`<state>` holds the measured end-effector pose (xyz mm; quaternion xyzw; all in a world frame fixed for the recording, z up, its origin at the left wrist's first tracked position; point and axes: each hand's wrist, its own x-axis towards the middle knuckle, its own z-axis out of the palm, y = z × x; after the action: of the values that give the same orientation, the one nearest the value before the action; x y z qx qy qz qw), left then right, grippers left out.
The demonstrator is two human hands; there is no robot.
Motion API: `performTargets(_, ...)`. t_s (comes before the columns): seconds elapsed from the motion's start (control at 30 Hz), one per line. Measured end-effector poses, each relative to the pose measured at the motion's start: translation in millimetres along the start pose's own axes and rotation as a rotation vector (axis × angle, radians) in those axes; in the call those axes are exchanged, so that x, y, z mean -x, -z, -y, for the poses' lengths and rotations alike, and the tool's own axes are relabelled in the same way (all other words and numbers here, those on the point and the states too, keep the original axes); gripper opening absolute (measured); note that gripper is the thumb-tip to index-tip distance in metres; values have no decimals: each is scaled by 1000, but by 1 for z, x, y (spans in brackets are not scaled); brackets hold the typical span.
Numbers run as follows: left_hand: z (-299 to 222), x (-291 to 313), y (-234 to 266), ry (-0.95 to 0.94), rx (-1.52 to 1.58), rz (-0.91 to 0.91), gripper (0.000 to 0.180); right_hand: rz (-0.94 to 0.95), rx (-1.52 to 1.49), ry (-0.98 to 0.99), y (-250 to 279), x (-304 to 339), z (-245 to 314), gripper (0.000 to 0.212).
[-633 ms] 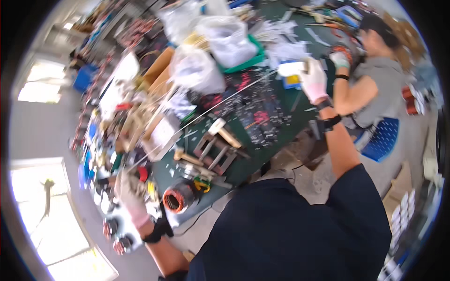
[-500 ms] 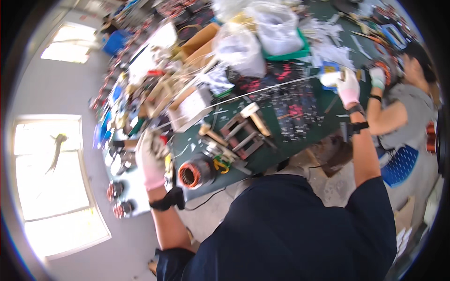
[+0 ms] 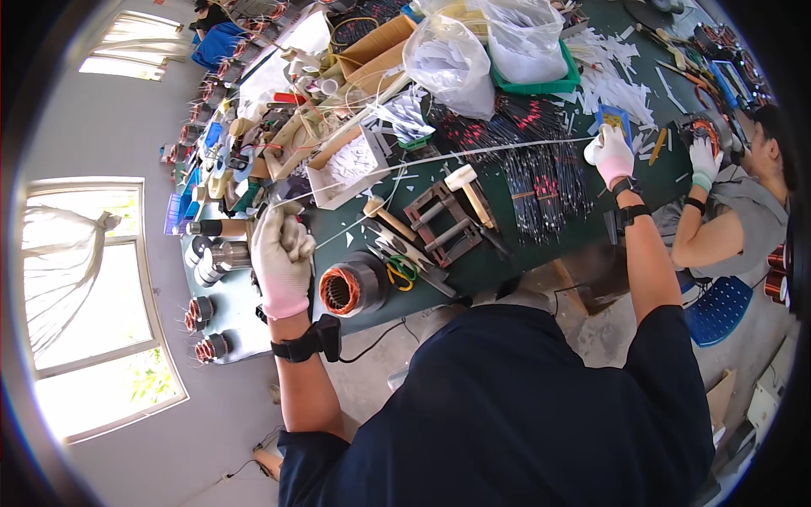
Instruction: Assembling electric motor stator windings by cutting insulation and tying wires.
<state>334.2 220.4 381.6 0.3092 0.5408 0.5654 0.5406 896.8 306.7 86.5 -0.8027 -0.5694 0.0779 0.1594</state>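
Note:
A thin white cord (image 3: 507,147) runs nearly straight across the bench between my two gloved hands. My left hand (image 3: 285,258), in a white and pink glove, has its fingers curled at the cord's left end. My right hand (image 3: 610,159), gloved alike, is closed in a fist at the other end, beside a small blue and yellow box (image 3: 615,120). Close to my left hand stands a motor stator (image 3: 353,285) with copper windings. Scissors (image 3: 401,272) with green and yellow handles lie beside it. A dark metal frame (image 3: 443,224) and a white-headed mallet (image 3: 466,188) lie below the cord.
Bundles of dark wires (image 3: 541,194) lie near my right hand. A white box of paper slips (image 3: 348,167) and plastic bags (image 3: 452,68) stand farther back. At right, a co-worker's gloved hand (image 3: 703,162) touches another stator (image 3: 705,131). Two small stators (image 3: 209,346) sit at the left bench edge.
The view has shifted slightly and become sharper. My left hand appears a little higher in view, and my right slightly farther left. The cord stays stretched between them.

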Motion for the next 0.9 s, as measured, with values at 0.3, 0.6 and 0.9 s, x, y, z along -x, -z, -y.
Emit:
performTargets(0.3,-2,41,20,-222,-238,-8,28,-217,244,317,50,49,74,27)
performTargets(0.6,13,55,7,-205,-265,-12,31,367,-119,689,-118,204,190,10)
performTargets(0.9,16,53,27,-162,-111,30,29,334,-339,428,-70,196,164,18)
